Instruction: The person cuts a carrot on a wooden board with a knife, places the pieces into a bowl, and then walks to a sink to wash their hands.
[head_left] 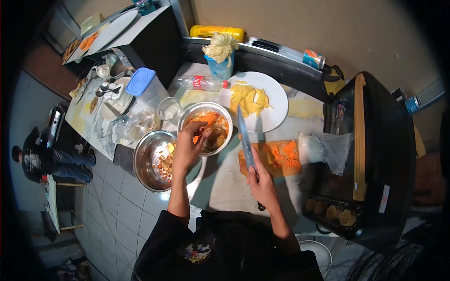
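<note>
My left hand [189,146] hovers over a metal bowl [183,112], fingers bent and thumb a little apart, with no held thing visible. Chopped orange and pale pieces [220,121] lie in that bowl, beside something brown. In my right hand [263,188] is a kitchen knife [244,145], its long blade pointing away from me. Right of the blade, cut carrot pieces [286,154] rest on an orange cutting board [262,171]. A larger steel pot [138,164] with peelings and scraps stands left of my left forearm.
A white plate [279,105] carries yellow strips. Behind are a plastic bottle [187,83] and a blue container [220,69] topped with cabbage. A lidded container [149,89] and a glass [169,110] stand left. A black oven-like appliance [389,154] bounds the right; another person [51,159] stands far left.
</note>
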Motion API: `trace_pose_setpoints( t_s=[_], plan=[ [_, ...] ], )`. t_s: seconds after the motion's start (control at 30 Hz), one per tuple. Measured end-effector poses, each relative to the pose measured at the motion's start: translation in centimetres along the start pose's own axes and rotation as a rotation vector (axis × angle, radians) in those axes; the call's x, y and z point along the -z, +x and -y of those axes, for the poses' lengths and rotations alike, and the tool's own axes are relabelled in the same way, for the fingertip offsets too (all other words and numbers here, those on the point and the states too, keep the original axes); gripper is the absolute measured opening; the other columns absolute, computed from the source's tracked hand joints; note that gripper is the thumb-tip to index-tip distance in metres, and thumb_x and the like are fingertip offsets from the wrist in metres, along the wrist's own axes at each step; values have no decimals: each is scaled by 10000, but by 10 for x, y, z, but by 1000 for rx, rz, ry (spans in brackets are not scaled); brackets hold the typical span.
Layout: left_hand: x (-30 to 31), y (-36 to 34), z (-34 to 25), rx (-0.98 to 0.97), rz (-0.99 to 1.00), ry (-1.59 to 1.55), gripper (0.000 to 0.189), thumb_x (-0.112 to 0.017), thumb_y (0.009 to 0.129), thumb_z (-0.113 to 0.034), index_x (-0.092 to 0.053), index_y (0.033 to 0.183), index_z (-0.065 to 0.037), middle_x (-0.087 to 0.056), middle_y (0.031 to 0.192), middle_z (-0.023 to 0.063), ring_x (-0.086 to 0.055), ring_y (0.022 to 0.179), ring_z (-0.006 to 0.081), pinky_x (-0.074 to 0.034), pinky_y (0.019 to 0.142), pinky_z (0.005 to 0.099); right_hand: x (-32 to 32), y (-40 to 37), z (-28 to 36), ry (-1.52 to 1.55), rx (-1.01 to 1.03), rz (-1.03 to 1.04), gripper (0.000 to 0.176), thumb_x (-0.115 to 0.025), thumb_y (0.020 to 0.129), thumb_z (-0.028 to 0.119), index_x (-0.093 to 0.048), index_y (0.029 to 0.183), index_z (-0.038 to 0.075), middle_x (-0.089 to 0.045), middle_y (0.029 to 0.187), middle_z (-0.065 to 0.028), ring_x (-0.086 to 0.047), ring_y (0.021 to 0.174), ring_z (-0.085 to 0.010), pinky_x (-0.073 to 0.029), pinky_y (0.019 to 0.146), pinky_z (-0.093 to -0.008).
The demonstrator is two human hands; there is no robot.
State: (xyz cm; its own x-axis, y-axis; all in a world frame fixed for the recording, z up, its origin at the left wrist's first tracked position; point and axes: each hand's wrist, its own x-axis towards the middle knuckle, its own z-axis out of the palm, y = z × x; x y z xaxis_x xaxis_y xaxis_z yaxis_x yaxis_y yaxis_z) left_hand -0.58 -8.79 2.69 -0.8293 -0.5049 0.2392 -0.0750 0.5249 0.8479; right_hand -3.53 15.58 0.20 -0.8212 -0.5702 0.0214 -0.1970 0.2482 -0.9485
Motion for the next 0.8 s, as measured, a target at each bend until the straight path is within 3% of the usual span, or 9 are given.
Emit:
trace_pose_setpoints(
  t_s=[0.03,0.07,0.23,0.3,0.37,0.43,0.57,0.7,0.8],
  plan=[
    [6,2,4,-78,44,143,200,-681,891,-51,-655,1057,55,-698,933,121,-672,844,158,-534,768,292,-4,9,6,55,5,75,603,-446,968,-30,-299,1533,120,-480,703,-29,-486,576,-104,-438,565,-264],
    [6,1,4,18,-27,33,231,-713,866,-70,-668,1065,38,-691,947,107,-665,821,152,-536,749,294,-6,17,14,80,-92,158,628,-490,939,29,-296,1525,145,-597,825,-262,-598,625,-310,-464,617,-379],
    [10,-5,27,154,-89,-103,247,-713,887,-101,-677,1082,46,-692,957,94,-640,783,125,-534,734,279,-39,39,8,132,63,207,655,-521,922,15,-295,1525,135,-583,749,-256,-605,607,-336,-463,601,-392],
    [12,-6,26,398,50,-282,267,-689,921,-122,-667,1138,32,-697,972,85,-635,801,107,-536,743,278,-46,42,4,118,73,238,613,-451,960,-39,-298,1532,117,-520,745,-46,-482,579,-88,-435,544,-254],
    [6,-10,19,382,56,-399,286,-667,942,-128,-648,1171,43,-699,959,73,-636,813,95,-537,743,261,-50,44,3,116,62,260,621,-451,961,-37,-288,1537,126,-516,757,-48,-476,576,-85,-430,538,-252],
    [0,-13,13,359,30,-500,292,-649,949,-104,-627,1171,84,-701,936,77,-642,819,99,-536,740,235,-53,46,3,96,51,253,650,-525,928,33,-299,1525,158,-583,707,-258,-615,605,-384,-460,588,-426],
    [-10,-15,31,379,-8,-655,264,-641,948,-78,-632,1146,97,-698,910,70,-640,784,93,-536,727,221,-59,47,1,160,48,272,655,-514,939,35,-276,1535,162,-546,657,-224,-586,554,-353,-457,576,-412],
    [-11,-14,42,438,-42,-729,256,-642,946,-77,-640,1143,86,-704,897,71,-643,769,96,-539,711,224,-54,48,10,266,3,314,624,-439,975,-27,-270,1547,158,-517,730,-42,-462,559,-76,-414,510,-245],
    [-9,-10,39,430,-52,-697,264,-633,955,-95,-639,1148,86,-711,913,86,-659,790,113,-549,732,240,-46,51,11,252,-60,330,625,-465,968,-1,-278,1543,157,-546,668,-49,-496,524,-91,-431,508,-268]
  ],
)
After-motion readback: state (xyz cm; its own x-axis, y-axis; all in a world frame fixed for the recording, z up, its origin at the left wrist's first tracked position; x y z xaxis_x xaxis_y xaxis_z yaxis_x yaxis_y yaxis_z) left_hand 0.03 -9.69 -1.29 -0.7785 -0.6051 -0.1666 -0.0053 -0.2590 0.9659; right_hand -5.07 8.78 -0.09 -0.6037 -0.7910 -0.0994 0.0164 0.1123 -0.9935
